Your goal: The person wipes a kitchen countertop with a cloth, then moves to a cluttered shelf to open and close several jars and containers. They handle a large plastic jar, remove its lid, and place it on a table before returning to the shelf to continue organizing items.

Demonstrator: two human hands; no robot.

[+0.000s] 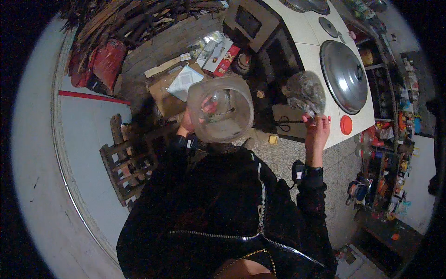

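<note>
My left hand (188, 120) grips a clear plastic jar (231, 125) from its left side, and the fingers show through the wall. The jar's wide round mouth faces up towards me, with no lid on it. Over by the counter's edge, my right hand (317, 130) pinches the gathered end of a transparent plastic bag (306, 90). Something greyish-brown fills the bag, too blurred to name. A round red lid (346, 125) lies on the white-tiled counter (339, 139) just right of that hand.
A large metal wok lid (344, 76) covers part of the stove counter. Below are a flattened cardboard box (160, 96), a red-and-white carton (223, 57) and a small yellow object (273, 139) on the floor. Firewood (132, 21) and a slatted wooden chair (129, 167) stand left; crowded shelves (386, 164) line the right.
</note>
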